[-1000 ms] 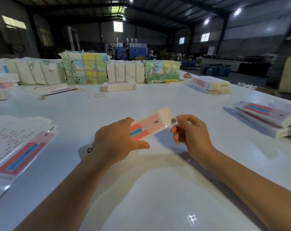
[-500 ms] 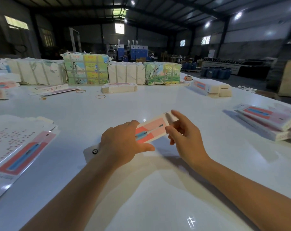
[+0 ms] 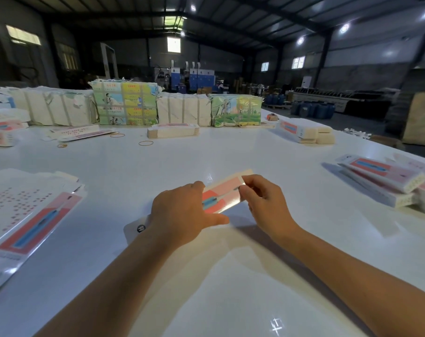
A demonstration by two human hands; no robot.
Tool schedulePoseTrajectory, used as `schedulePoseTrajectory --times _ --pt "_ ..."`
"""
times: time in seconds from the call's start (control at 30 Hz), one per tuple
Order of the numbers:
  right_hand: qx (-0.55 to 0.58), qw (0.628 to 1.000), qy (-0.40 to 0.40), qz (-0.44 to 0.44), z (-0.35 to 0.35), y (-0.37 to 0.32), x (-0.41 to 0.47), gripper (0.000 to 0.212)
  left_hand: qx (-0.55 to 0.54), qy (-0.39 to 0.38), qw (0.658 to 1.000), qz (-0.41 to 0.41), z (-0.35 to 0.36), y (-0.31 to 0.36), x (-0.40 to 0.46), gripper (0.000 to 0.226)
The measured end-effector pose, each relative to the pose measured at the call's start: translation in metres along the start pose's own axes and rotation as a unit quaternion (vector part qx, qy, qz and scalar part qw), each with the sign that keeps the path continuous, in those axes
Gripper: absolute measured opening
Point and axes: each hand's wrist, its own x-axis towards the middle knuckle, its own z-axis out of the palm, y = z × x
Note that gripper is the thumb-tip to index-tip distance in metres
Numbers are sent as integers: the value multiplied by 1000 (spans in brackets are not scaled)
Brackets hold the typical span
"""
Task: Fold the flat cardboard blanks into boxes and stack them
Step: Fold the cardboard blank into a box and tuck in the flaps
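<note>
From the head camera, a person leans over a wide white desk (image 3: 230,300) in a dim warehouse. Both hands hold one pink-and-red cardboard blank (image 3: 222,194) just above the desk's middle. The left hand (image 3: 182,215) wraps over its near half, thumb stretched along the lower edge, fingers hidden behind the card. The right hand (image 3: 265,203) grips the far end, its fingers curled round the edge of the blank by the pale end flap. The blank's white near end pokes out beside the left wrist.

To the left lies a loose pile of flat blanks (image 3: 31,220), printed side up, reaching off the desk's edge. On the right sits a stack of folded boxes (image 3: 381,183), long and narrow, laid one on another. Farther back, another small stack of boxes (image 3: 306,132) rests near the right rim. Along the far side stand strapped bundles of printed sheets (image 3: 126,105), with a short bundle of flats (image 3: 172,131) in front and a few rubber bands (image 3: 145,143) lying loose on the desk.
</note>
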Motion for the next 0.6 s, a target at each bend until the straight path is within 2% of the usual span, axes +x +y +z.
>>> schedulePoseTrajectory --times 0.07,0.1,0.13,0.17,0.2,0.23,0.27,0.3,0.33,0.37,0.4,0.43,0.47,0.5,0.53,0.57,0.6 --pt "-141 989 28 -41 -2 3 2 12 5 0 1000 -12 0 0 0 67" --pt "-220 972 56 -59 -4 6 5 25 4 0 1000 -20 0 0 0 65" --pt "-248 964 81 -58 -4 9 7 49 1 1 1000 -26 -1 -1 0 64" --pt "-213 973 88 -14 -5 12 11 71 -2 2 1000 -30 -2 -2 0 62" --pt "-92 991 68 67 -6 12 14 85 -4 1 1000 -28 -2 -2 0 62" --pt "86 984 29 155 -7 9 14 88 -5 -2 1000 -22 -2 -1 -1 62" --pt "256 939 -38 226 -7 8 15 78 -6 -9 1000 -15 -1 0 -1 64" --pt "367 888 -79 267 -7 8 14 62 -7 -15 1000 -10 -1 1 -2 65" --pt "408 866 -93 273 -7 9 14 47 -7 -19 1000 -6 0 2 -1 67" --pt "400 875 -79 260 -7 9 14 36 -8 -20 1000 -4 1 2 -1 67" --pt "363 903 -50 223 -5 9 12 25 -12 -21 1000 -3 1 3 0 68" --pt "279 947 -21 160 -4 7 9 15 -16 -19 1000 -5 1 3 0 68" --pt "152 985 -8 80 -3 5 6 10 -18 -14 1000 -9 1 3 1 69" --pt "3 1000 -7 2 -2 3 2 12 -15 -8 1000 -12 2 3 0 69" --pt "-122 991 -19 -60 -1 4 -2 15 -9 -2 1000 -14 2 3 1 69" --pt "-197 975 -34 -95 0 3 -4 19 -4 4 1000 -14 2 2 0 67" --pt "-226 967 -42 -107 2 4 -6 23 0 9 1000 -12 3 1 0 65"
